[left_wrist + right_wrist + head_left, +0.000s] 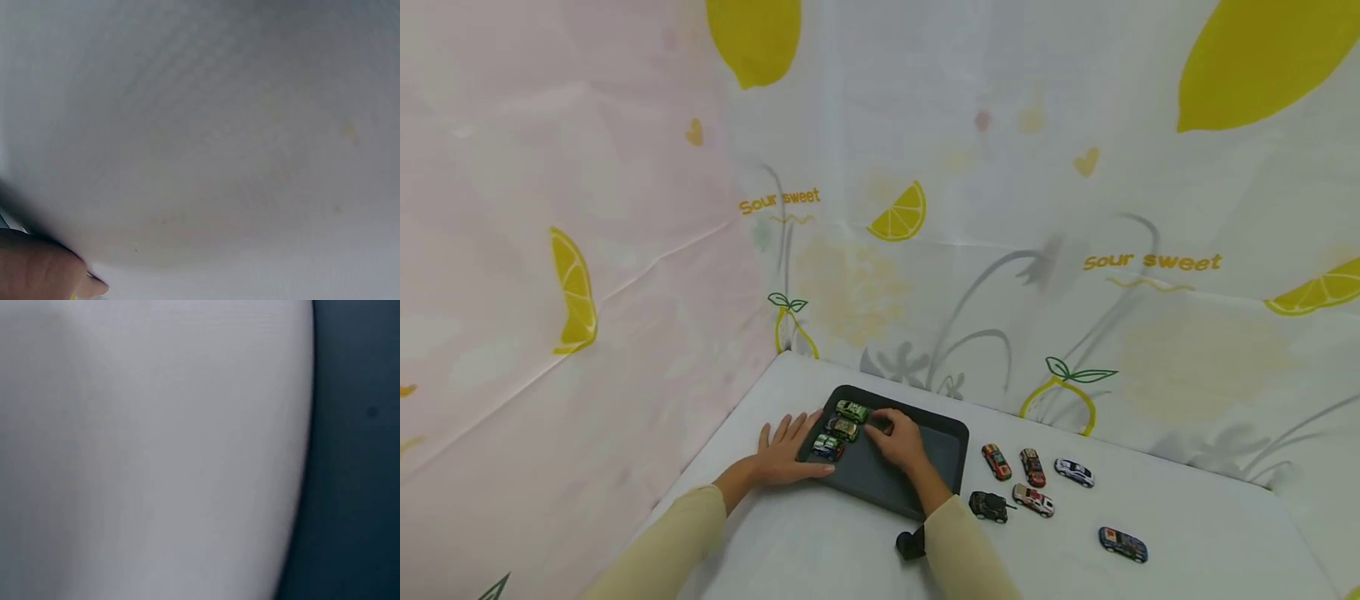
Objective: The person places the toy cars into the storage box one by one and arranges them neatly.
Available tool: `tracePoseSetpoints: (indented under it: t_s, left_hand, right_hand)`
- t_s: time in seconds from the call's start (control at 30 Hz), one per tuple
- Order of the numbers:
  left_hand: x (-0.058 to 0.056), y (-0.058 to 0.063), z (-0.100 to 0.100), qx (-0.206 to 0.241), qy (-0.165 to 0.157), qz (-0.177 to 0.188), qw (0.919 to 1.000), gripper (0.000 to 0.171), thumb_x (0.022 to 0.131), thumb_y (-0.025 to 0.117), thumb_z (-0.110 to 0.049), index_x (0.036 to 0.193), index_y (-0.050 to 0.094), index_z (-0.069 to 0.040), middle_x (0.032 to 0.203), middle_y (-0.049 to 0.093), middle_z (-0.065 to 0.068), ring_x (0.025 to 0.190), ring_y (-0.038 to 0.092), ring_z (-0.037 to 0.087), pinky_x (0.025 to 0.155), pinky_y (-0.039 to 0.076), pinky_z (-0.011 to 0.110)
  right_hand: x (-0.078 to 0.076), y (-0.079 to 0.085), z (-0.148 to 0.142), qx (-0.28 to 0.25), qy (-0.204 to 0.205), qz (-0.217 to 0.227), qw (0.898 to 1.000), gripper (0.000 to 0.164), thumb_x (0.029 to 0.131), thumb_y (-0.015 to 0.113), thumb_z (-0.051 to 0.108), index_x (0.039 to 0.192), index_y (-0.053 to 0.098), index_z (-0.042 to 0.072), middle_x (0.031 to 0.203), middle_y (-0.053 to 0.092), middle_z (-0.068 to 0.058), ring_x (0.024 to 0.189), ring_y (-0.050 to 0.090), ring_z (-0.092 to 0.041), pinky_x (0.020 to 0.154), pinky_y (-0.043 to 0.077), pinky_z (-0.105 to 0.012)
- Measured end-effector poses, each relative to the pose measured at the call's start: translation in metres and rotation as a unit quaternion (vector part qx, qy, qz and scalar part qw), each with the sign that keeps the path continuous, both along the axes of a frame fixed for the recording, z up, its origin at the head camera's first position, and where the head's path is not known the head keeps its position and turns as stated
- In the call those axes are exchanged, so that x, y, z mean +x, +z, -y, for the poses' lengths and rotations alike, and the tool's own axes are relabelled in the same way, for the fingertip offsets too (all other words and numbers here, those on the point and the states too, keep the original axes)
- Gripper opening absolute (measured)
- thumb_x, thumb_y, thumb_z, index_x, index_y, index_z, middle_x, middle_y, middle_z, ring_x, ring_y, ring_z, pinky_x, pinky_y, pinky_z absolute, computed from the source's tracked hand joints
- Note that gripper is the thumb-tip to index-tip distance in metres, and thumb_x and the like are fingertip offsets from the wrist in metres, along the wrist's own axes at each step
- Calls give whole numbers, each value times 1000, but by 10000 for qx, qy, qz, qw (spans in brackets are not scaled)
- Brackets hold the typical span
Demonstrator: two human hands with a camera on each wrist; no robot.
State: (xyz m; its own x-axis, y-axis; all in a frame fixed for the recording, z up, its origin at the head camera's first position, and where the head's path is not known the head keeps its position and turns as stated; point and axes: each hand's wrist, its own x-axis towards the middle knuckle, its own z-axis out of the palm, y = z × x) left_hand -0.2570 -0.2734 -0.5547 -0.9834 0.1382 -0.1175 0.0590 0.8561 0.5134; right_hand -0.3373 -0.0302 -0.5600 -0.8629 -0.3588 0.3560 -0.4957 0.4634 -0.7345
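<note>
Two walls of pale, lemon-printed sheeting [970, 292] meet in a corner behind the work; the left one looks pinkish, and the lettering reads "Sour sweet". White tabletop [1052, 567] reaches both walls. Dark rectangular tray [865, 473] lies flat on it, toward the left in the head view; its long axis runs left to right, right end slightly nearer the viewer. Rim is raised, corners rounded. A strip of white surface separates the tray's far edge from the back wall; a narrower gap lies between its right edge and the tank. Grey tray floor shows on both sides of the right forearm. Left hand [782, 454] lies flat and unclenched, fingers spread at the tray's left edge, thumb along the near-left corner. Right hand [898, 442] is over the tray interior with fingers bent, tips just beside the parked cars; cannot tell whether it grasps anything. Three toy cars [842, 429] sit inside the tray at its left end, stacked as a column from far to near, each with its long axis roughly along the tray's. Right of the tray: black toy tank [991, 506], barrel pointing right, and five loose cars [1074, 472] at mixed angles; the blue one [1123, 544] is well apart, farthest right. Both wrist views: mostly blurred white.
</note>
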Motion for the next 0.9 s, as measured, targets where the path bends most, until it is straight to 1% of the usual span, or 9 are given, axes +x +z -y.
tracePoseSetpoints:
  t_s: [0.07,0.17,0.27,0.37,0.47,0.6,0.73,0.83,0.9]
  left_hand:
    - [-4,0,-2,13,-23,-19,10000,109,78,58,-79,160,5,-30,165,11,19,151,1,46,112,-10,70]
    - [-8,-4,-4,-9,-21,-60,10000,109,78,59,-78,160,7,-29,165,12,18,152,2,45,113,-9,70]
    - [-7,-3,-4,41,3,-58,10000,108,79,61,-75,160,9,-27,165,14,19,151,3,47,112,-8,71]
    - [-3,1,-2,16,21,34,10000,109,79,62,-74,160,9,-25,164,14,21,151,3,48,112,-8,70]
    - [1,2,0,1,-3,62,10000,111,78,60,-77,160,9,-23,164,14,22,150,3,48,112,-8,71]
    - [2,0,2,65,-18,-51,10000,111,78,59,-78,160,9,-23,163,15,24,149,3,50,111,-10,72]
    - [-2,-4,5,20,8,-149,9999,109,79,60,-76,159,9,-24,163,14,25,149,4,51,110,-9,73]
    - [-6,-8,6,-88,-11,-133,9999,109,80,59,-77,160,6,-25,164,13,23,150,3,49,111,-9,72]
    - [-8,-9,5,-57,-41,-139,9999,109,80,59,-76,160,6,-25,164,12,24,149,2,50,110,-9,73]
  right_hand:
    - [0,2,-7,33,67,186,9998,32,91,72,23,116,69,4,111,69,-14,83,65,-22,71,53,-31]
    - [1,4,-16,167,232,279,9992,37,93,69,25,122,64,2,119,65,-17,95,66,-28,79,55,-38]
    - [5,8,-20,383,516,234,9977,39,95,65,23,126,60,-1,126,59,-21,107,63,-35,88,53,-48]
    - [11,15,-19,824,806,14,9933,41,97,60,24,130,57,-1,136,51,-24,122,54,-40,98,46,-55]
    - [21,22,-20,1560,841,-418,9833,48,99,57,32,138,53,4,149,40,-23,133,46,-41,104,41,-59]
    - [31,29,-24,2528,628,-1021,9601,65,98,54,50,151,40,15,162,24,-16,140,39,-38,108,36,-58]
    - [36,34,-29,2970,409,-1059,9481,77,96,50,60,158,25,23,167,8,-13,146,29,-37,115,28,-57]
    - [35,35,-36,3174,272,-1091,9416,79,95,48,63,159,21,25,167,4,-15,147,26,-38,117,25,-57]
    - [33,34,-42,3301,177,-1155,9367,80,95,46,65,159,19,25,167,2,-16,148,26,-39,117,23,-58]
